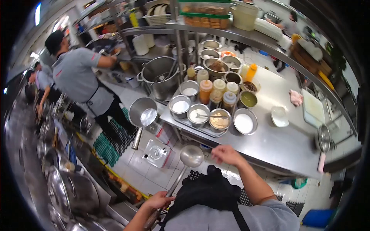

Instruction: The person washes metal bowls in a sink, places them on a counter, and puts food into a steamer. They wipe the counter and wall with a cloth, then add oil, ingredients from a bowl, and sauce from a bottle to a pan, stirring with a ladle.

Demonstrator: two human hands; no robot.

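My left hand [159, 201] is closed around the handle of a long metal ladle [192, 156], whose bowl hangs in front of my black apron [208, 194]. To the right of the ladle bowl, my right hand [225, 154] is raised near the front edge of the steel table [266, 144], its fingers curled and partly blurred. Nearest to it on the table are a metal bowl of white powder [243, 122] and a tray [216, 134] bearing several metal bowls. A spoon [210, 116] lies across two of those bowls. Several squeeze bottles [206, 88] stand behind them.
A large pot [160, 86] and a long-handled pan [142, 111] are left of the table. A person [79, 73] stands at the left; others are farther off. A white bowl [279, 116], cutting board [313, 107] and strainer [323, 138] are at the right. A shelf [227, 30] crosses above.
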